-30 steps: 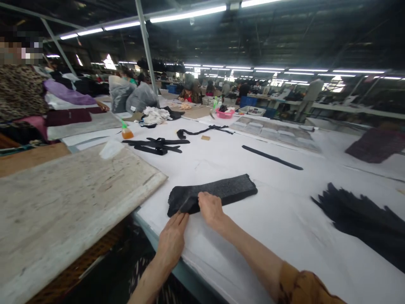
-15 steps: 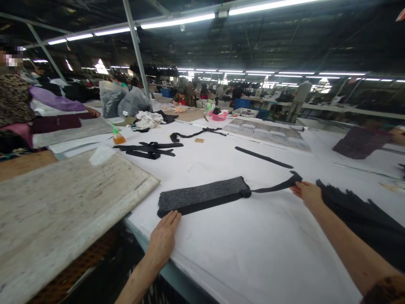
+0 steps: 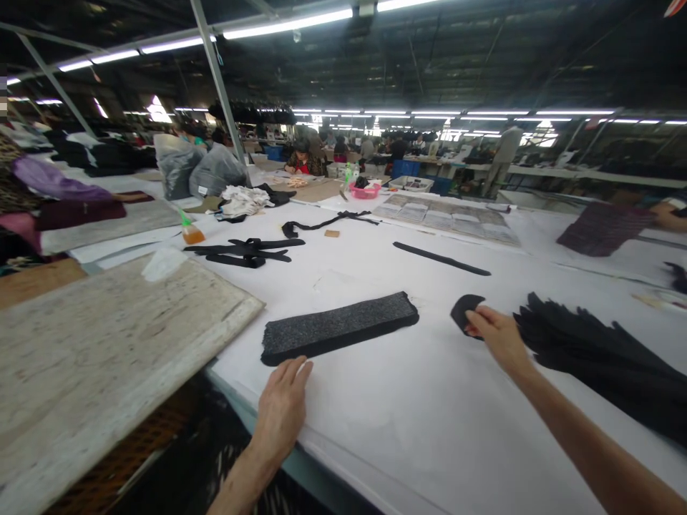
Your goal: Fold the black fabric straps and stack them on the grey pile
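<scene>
A stack of dark grey fabric strips (image 3: 339,327) lies on the white table (image 3: 408,400) in front of me. My left hand (image 3: 283,408) rests flat on the table just below the stack's near left end, fingers stretched out, holding nothing. My right hand (image 3: 497,335) is further right, its fingers closed on a black fabric strip (image 3: 464,312) that shows as a curled dark piece beside a fanned pile of black strips (image 3: 601,357).
A worn wooden board (image 3: 101,336) lies at the left. Loose black strips (image 3: 247,251), a long black strip (image 3: 441,259), an orange glue bottle (image 3: 190,229) and grey bags (image 3: 198,168) sit further back. Another person's hand (image 3: 668,214) holds maroon fabric (image 3: 601,229) at far right.
My right hand pulled a black strip off the grey stack and carried it right toward the fanned black pile. My left hand stayed flat by the stack's near end.
</scene>
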{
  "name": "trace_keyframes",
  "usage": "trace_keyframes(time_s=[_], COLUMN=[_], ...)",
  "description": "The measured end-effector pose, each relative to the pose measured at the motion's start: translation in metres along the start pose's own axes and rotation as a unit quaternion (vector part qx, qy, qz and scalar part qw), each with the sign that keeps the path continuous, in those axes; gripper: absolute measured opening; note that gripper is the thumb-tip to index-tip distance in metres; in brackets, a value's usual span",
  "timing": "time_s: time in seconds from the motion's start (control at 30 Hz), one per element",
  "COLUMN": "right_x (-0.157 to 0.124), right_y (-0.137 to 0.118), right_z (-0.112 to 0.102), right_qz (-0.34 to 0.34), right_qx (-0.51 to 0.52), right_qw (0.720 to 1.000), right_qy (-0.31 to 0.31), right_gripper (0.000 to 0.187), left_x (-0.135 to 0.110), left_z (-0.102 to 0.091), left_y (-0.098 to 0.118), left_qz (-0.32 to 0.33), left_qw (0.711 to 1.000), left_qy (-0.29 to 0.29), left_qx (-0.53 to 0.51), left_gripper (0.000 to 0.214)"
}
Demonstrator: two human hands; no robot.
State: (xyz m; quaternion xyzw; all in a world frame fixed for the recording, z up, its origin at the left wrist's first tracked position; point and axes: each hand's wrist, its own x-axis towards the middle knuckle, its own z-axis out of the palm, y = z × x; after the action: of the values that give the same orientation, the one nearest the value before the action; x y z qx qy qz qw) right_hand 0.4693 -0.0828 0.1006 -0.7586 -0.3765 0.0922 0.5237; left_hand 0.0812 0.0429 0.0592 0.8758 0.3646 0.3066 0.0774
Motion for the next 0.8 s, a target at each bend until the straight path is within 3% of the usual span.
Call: trace_keyframes(time_s=[0.07,0.13,0.23,0.3,0.4,0.53,0.6,0.73,0.8], right_x=[-0.03,-0.06,-0.096,-0.114,-0.134,-0.152,-0.156,-0.152,-0.147], right_y=[-0.013,-0.026,-0.04,-0.046,-0.053,-0.059,-0.061,-0.065,-0.068], right_z=[0.038,0.073,0.115,0.133,0.148,0.154,0.152,0.143,0.142], right_qz=[-0.046,-0.131,-0.3,-0.387,-0.448,-0.494,-0.508,-0.498,-0.484], right_qx=[-0.057,-0.149,-0.28,-0.337,-0.369,-0.353,-0.338,-0.329,-0.319], right_qw=[0.996,0.977,0.907,0.851,0.803,0.778,0.773,0.775,0.783], right_qy=[-0.049,-0.077,-0.097,-0.112,-0.134,-0.158,-0.17,-0.209,-0.224], right_gripper=[0.029,0.027,0.021,0.02,0.019,0.014,0.02,0.031,0.028], left_x=[0.003,0.007,0.014,0.017,0.017,0.013,0.011,0.009,0.008], left_z=[0.001,0.003,0.006,0.004,-0.003,-0.015,-0.019,-0.019,-0.016], left_y=[0.022,0.04,0.052,0.05,0.041,0.029,0.024,0.02,0.021], left_qz=[-0.09,-0.192,-0.317,-0.389,-0.454,-0.483,-0.492,-0.441,-0.396], left_qw=[0.981,0.923,0.808,0.741,0.689,0.681,0.688,0.748,0.793], left_qy=[-0.053,-0.117,-0.176,-0.182,-0.175,-0.172,-0.169,-0.197,-0.215], left_qx=[-0.163,-0.312,-0.465,-0.516,-0.537,-0.523,-0.506,-0.456,-0.409], left_gripper=[0.029,0.032,0.044,0.05,0.055,0.057,0.053,0.021,0.023])
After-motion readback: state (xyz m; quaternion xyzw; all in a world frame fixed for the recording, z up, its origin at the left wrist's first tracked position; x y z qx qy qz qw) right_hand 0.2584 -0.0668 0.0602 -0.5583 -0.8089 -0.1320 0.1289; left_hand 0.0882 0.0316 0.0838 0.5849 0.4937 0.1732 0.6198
